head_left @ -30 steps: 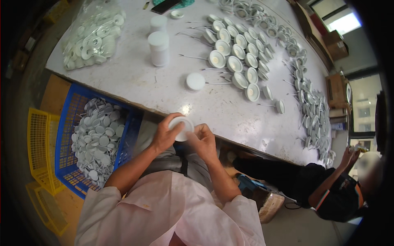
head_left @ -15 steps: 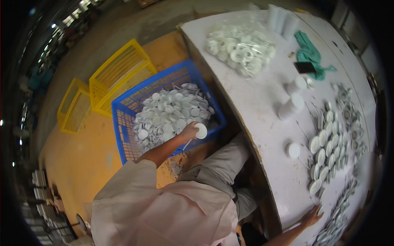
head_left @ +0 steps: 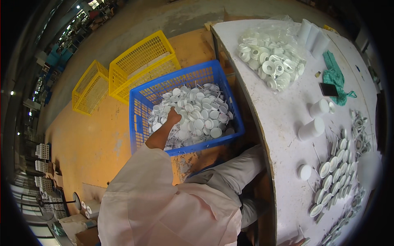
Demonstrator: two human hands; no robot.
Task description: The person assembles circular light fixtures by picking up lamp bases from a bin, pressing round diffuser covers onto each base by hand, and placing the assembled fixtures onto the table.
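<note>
An orange, scuffed floor surface (head_left: 88, 135) spreads across the left, and a white worktable (head_left: 279, 123) fills the right. Your left hand (head_left: 174, 117) is down in the blue plastic basket (head_left: 201, 144), on the heap of white round lamp fittings (head_left: 205, 112). Its fingers look curled, but their tips are hidden, so I cannot tell whether they grip one. Only a sliver of your right hand (head_left: 296, 244) shows at the near edge, beside a white downlight (head_left: 304, 242); I cannot tell its grip. Rows of downlights (head_left: 336, 176) lie on the table's right, with two white cylinders (head_left: 312, 129) farther off. A clear bag of white rings (head_left: 273, 61) sits at the far end, left of a black phone (head_left: 328, 89).
</note>
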